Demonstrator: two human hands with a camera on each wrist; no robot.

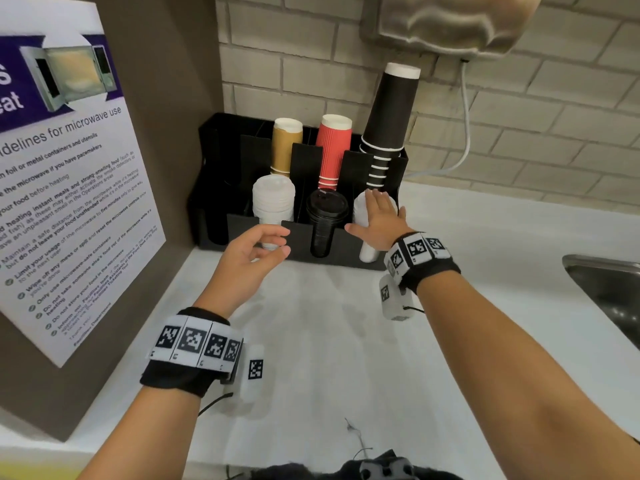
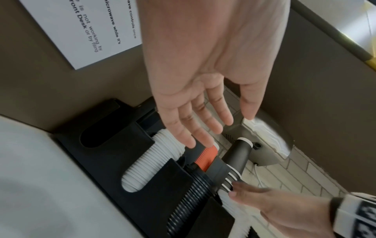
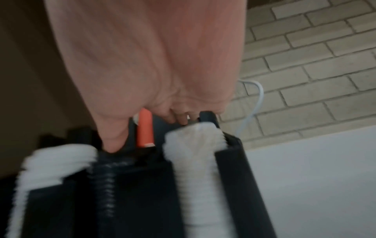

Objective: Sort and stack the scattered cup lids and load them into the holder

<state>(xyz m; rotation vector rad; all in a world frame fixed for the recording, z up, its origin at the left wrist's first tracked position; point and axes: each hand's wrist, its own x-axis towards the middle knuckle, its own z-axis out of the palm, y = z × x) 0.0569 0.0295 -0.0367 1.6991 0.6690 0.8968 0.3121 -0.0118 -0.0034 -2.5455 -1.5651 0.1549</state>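
A black holder stands at the back of the white counter. Its front slots hold a white lid stack on the left, a black lid stack in the middle and another white lid stack on the right. My right hand lies flat on top of that right stack, fingers straight. My left hand hovers just in front of the left stack, fingers relaxed and holding nothing. Tan, red and black cup stacks fill the rear slots.
A microwave guidelines poster hangs on the brown wall at left. A steel sink opens at right. A paper towel dispenser and a white cable hang on the brick wall. The white counter stretches in front of the holder.
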